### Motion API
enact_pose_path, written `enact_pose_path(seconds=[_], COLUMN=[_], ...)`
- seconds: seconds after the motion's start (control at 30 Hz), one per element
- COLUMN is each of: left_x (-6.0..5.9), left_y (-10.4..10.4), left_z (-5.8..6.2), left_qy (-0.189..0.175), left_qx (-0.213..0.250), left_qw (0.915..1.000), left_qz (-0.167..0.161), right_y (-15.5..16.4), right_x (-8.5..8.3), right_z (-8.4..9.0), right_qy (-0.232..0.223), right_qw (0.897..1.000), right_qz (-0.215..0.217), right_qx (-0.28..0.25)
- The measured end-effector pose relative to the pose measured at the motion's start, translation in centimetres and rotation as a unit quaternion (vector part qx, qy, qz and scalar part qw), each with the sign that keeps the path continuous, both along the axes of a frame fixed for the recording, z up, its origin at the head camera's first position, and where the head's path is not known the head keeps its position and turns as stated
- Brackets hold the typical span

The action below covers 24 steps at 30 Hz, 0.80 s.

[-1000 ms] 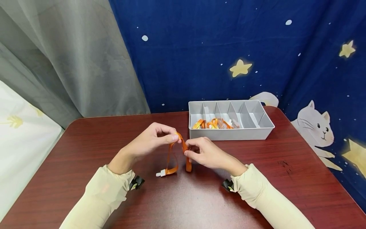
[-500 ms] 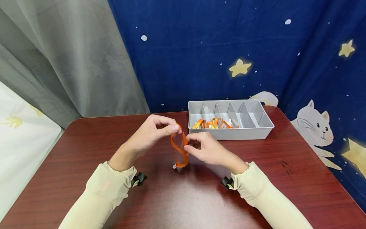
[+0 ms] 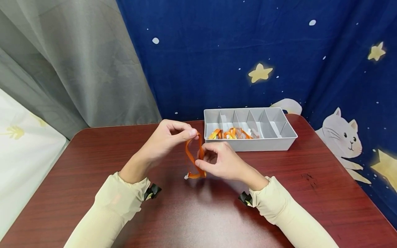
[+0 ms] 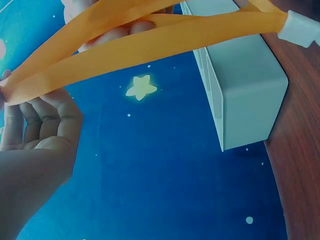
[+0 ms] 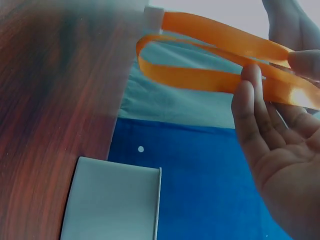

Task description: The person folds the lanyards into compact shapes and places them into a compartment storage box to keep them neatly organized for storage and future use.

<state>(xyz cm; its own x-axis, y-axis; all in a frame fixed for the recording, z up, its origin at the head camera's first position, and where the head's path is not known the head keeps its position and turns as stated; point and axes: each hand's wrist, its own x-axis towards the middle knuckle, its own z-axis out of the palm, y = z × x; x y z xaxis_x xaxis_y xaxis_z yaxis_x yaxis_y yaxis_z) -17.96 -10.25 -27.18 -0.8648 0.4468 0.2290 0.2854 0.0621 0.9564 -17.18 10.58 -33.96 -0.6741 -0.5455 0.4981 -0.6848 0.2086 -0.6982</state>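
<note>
An orange lanyard [image 3: 195, 176] hangs in folded loops above the table, its lower end trailing a white plastic clip [image 3: 186, 176]. With thumb and fingertips my left hand [image 3: 167, 139] pinches the top of the loops. Lower down and to the right, my right hand [image 3: 223, 162] pinches the strap between thumb and fingers. In the left wrist view the lanyard [image 4: 150, 50] stretches in long flat bands towards the white clip [image 4: 298, 29]. The right wrist view has the lanyard [image 5: 195, 77] doubled back in a loop beside the fingers.
Behind my right hand stands a grey divided box [image 3: 248, 146]. Its left compartments hold orange lanyards [image 3: 231, 133] with white and yellow parts. The dark red wooden table [image 3: 77, 193] ends at blue and grey curtains [image 3: 198, 69].
My left hand has risen, lifting the lanyard's loops. The white clip first swung right and up from the table, then slightly back left. My right hand has moved up a little along with the strap.
</note>
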Motion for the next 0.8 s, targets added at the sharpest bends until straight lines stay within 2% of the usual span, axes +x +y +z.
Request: enact_pose_path(seconds=[0.3,0.47,0.8], left_x=[0.0,-0.2,-0.3], left_y=[0.2,0.4,0.9], left_z=[0.1,0.2,0.3], left_qy=[0.007,0.021,0.022], left_qx=[0.006,0.017,0.038], left_qw=[1.0,0.9996,0.9974], left_qz=[0.002,0.01,0.057], right_y=[-0.3,-0.6,-1.3], right_x=[0.3,0.6,1.1], right_z=[-0.2,-0.2,-0.3], right_qy=[0.071,0.086,0.084], right_qw=[0.994,0.989,0.986], right_qz=[-0.074,-0.113,-0.122], right_qx=[-0.022,-0.041,-0.078])
